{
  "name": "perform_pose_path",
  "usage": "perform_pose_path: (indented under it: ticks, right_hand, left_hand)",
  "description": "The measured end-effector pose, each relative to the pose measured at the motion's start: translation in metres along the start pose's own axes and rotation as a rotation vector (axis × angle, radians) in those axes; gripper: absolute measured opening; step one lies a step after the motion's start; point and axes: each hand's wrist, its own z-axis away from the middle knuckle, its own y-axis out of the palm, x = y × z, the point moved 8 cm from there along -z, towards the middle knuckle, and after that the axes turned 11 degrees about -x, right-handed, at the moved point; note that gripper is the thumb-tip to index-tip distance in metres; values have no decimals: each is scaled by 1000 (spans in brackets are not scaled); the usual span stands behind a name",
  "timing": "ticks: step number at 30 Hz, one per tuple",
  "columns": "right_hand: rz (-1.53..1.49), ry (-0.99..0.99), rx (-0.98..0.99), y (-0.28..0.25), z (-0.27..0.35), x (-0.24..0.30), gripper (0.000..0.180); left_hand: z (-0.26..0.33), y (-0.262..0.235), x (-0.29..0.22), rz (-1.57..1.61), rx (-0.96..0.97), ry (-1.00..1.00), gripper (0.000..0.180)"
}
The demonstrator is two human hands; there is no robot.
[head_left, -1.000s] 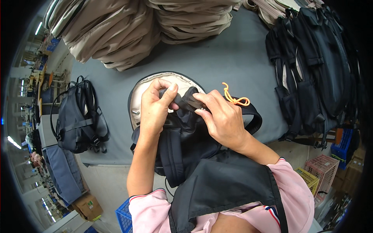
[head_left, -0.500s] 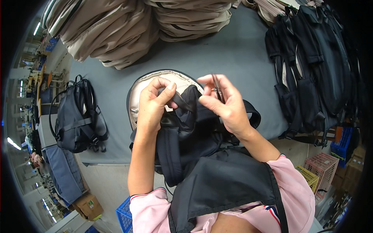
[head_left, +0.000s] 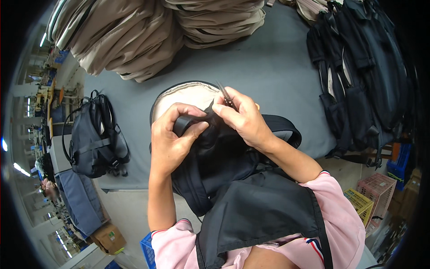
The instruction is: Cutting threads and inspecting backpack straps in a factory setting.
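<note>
A black backpack [head_left: 224, 152] with a pale beige lining [head_left: 186, 96] lies in front of me at the table's near edge, its rounded panel laid open. My left hand [head_left: 177, 134] pinches a fold of its black fabric between thumb and fingers. Close by on the right, my right hand [head_left: 239, 114] holds small dark thread snips [head_left: 226, 97], blades pointing up and away. The thumb and forefinger of that hand also meet at the raised edge of the black fabric. Whether they grip a thread there is too small to tell.
Stacks of beige fabric bags [head_left: 130, 40] rise at the back left. A finished-looking black backpack [head_left: 94, 134] lies at the left, and several black backpacks [head_left: 358, 76] are piled at the right. Plastic crates [head_left: 376, 186] and a cardboard box [head_left: 109, 238] stand below the grey table [head_left: 268, 62].
My right hand has moved left to the fabric, with the snips tilting leftward. My left hand has shifted slightly down and turned, and the raised fabric sits lower between both hands.
</note>
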Motion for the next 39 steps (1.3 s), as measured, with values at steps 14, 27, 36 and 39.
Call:
perform_pose_path:
  ticks: [14,27,36,39]
  right_hand:
    - [401,-159,-18,-36,48,16,21]
    - [550,-295,9,-28,46,32,16]
    - [354,-280,-78,-34,37,31,12]
    - [307,-190,-2,-30,27,11,13]
  left_hand:
    - [28,7,-40,-274,-84,597,31]
    - [45,18,-51,-307,-11,781,31]
    - [16,11,-34,-137,73,406,23]
    - [6,1,10,155,35,-157,7]
